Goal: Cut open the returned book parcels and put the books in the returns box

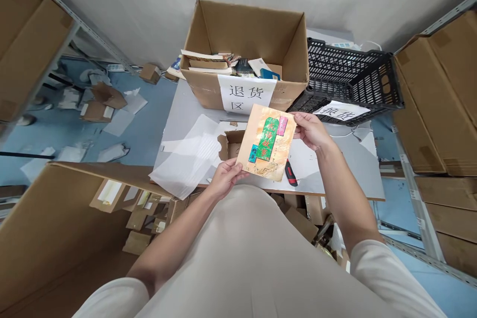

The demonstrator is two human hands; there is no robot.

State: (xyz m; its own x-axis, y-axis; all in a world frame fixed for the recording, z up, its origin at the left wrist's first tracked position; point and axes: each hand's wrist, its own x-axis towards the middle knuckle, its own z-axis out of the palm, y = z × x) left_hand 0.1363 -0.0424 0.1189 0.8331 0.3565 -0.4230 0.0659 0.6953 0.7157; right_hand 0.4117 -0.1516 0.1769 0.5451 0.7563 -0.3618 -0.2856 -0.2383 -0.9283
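A paperback book (267, 143) with a tan cover and green, pink and blue title panels is held up above the front of the table. My left hand (228, 177) is closed on its lower left corner, thumb on the cover. At the upper right edge, my right hand (310, 130) pinches the same book. Partly hidden behind it lies a small opened cardboard box (224, 146). Close to the book's lower right corner rests a red and black box cutter (290, 174). White foam wrap (192, 159) spreads across the table on the left.
A large cardboard box (204, 90) of books with a paper sign stands at the back of the table (357, 159). Right of it is a black plastic crate (354, 72). A big open carton (55, 218) is at lower left. Shelves with cartons (443, 94) flank the right.
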